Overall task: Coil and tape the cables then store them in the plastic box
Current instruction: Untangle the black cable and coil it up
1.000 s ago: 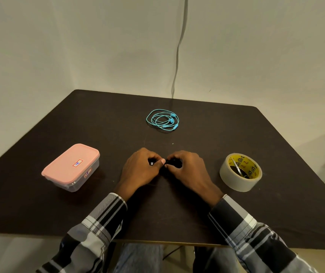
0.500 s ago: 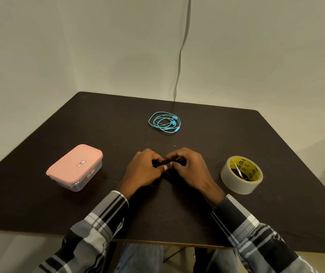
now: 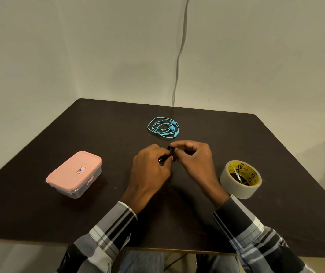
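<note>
Hands meet at the middle of the dark worktop (image 3: pixel 276 223), and it's all about a small black cable (image 3: pixel 168 154) caught between them. The left hand (image 3: pixel 149 170) has its fingers curled in round the lower stretch of that cable, knuckles up toward the camera, gripping it close. The right hand (image 3: pixel 195 160) comes in from the other side, thumb and forefinger pinching the cable's upper end, the remaining fingers arched loosely above. Only a short dark length shows between the two grips; how much of it is coiled, I cannot tell, since the hands cover most of it. Beyond the hands, further back on the worktop, lies the turquoise earphone cable (image 3: pixel 163 128), wound in loose loops and lying flat, apart from both hands. Off to the left sits the plastic box (image 3: pixel 74 174), clear-walled with a pink lid shut on top and a small label on that lid; it stands well apart from the left hand. On the right, the roll of tape (image 3: pixel 240 179) rests on its side face, pale outside with a yellow printed core, near the right wrist but not touching it. Striped plaid sleeves (image 3: pixel 108 237) cover both forearms at the near edge, and a thin grey wire (image 3: pixel 179 56) runs down the wall behind.
</note>
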### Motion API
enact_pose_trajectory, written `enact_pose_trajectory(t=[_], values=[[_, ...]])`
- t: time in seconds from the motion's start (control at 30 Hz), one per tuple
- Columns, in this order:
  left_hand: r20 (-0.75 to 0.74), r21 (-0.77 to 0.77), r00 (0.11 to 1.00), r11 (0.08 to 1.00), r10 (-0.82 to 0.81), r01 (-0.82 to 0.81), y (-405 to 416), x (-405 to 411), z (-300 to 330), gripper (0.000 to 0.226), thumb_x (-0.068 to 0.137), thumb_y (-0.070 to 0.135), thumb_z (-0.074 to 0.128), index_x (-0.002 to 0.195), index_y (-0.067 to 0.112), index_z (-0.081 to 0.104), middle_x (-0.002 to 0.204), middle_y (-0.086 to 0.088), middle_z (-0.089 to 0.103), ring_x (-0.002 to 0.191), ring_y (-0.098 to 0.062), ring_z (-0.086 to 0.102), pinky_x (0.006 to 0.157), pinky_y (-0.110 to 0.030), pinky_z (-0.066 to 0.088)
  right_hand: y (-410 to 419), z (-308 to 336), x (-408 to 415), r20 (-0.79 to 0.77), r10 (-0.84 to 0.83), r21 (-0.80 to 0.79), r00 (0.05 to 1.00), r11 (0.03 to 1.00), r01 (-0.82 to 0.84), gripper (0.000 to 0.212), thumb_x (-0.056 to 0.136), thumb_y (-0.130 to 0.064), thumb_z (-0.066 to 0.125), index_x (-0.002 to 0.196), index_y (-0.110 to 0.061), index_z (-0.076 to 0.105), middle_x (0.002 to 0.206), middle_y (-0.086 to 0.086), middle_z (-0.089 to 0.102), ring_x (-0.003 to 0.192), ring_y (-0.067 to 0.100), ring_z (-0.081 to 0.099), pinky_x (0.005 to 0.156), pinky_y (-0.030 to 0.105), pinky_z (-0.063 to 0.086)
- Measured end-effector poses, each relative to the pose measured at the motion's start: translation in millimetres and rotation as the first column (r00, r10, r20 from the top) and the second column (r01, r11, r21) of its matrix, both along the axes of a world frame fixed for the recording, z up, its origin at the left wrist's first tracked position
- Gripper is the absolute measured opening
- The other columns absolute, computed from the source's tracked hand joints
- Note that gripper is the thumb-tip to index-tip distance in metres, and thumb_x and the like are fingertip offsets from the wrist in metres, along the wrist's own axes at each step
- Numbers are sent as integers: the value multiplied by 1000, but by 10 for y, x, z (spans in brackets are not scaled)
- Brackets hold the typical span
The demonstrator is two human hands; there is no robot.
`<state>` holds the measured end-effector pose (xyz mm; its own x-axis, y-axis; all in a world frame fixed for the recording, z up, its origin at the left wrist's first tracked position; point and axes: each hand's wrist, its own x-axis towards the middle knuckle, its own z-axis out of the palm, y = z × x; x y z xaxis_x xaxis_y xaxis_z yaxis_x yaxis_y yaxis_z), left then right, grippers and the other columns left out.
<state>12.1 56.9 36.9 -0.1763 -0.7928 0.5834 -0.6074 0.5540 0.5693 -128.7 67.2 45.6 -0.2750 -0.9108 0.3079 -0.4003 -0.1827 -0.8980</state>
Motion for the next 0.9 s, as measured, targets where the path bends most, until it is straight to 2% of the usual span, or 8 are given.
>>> enact_pose_trajectory(t=[0.07,0.13,0.3,0.43,0.53,0.6,0.73,0.9], values=[[49,-34,998,999,29,-28,34,-34,-21,8,81,17,76,88,16,74,82,-1,67,69,-16,63,54,-12,27,34,57,21,210,20,58,977,998,-33,20,86,0,63,93,-10,79,85,4,77,80,18,74,76,32,62],[85,-23,996,1000,21,-19,78,-72,-47,10,83,18,74,91,15,72,87,-2,65,74,-16,63,58,-13,28,71,92,34,310,51,88,949,993,-82,13,86,-2,68,93,-6,78,85,8,77,79,14,73,72,25,60],[-55,173,982,967,-180,187,121,-42,-37,21,77,28,80,95,19,74,87,10,63,67,-5,61,64,-21,53,82,122,-77,291,96,137,952,980,-141,16,83,-3,74,99,-4,76,90,10,77,86,22,75,75,28,60],[-269,173,951,964,-153,204,4,86,38,13,78,21,80,91,21,77,81,9,69,68,-5,65,60,-15,49,111,191,-204,240,193,158,951,959,-235,18,84,-1,72,102,-1,75,94,17,76,84,21,73,76,25,60],[-246,192,960,964,-133,183,-151,187,85,24,86,20,71,110,22,72,106,11,69,96,3,63,78,-14,50,109,224,-280,248,272,187,930,928,-322,17,84,-4,74,101,-4,76,95,15,77,83,16,72,78,25,59],[-245,336,939,887,-243,317,-221,237,129,26,94,21,63,119,21,69,118,11,68,110,-1,61,90,-19,48,108,247,-318,289,304,199,908,908,-368,19,84,-2,73,103,-2,75,96,18,76,81,15,71,77,25,59],[-337,511,844,672,-417,536,-235,313,145,26,101,18,50,111,13,73,101,-1,76,98,-6,67,84,-17,50,80,221,-362,382,345,233,857,862,-451,20,85,0,71,105,2,72,95,20,75,78,17,69,75,26,59],[-294,548,882,691,-369,471,-266,330,-12,17,94,19,63,103,15,76,92,-4,76,84,-7,67,80,-24,53,45,56,-373,412,289,329,864,837,-437,18,86,1,70,103,1,71,91,19,76,73,16,70,67,22,57]])
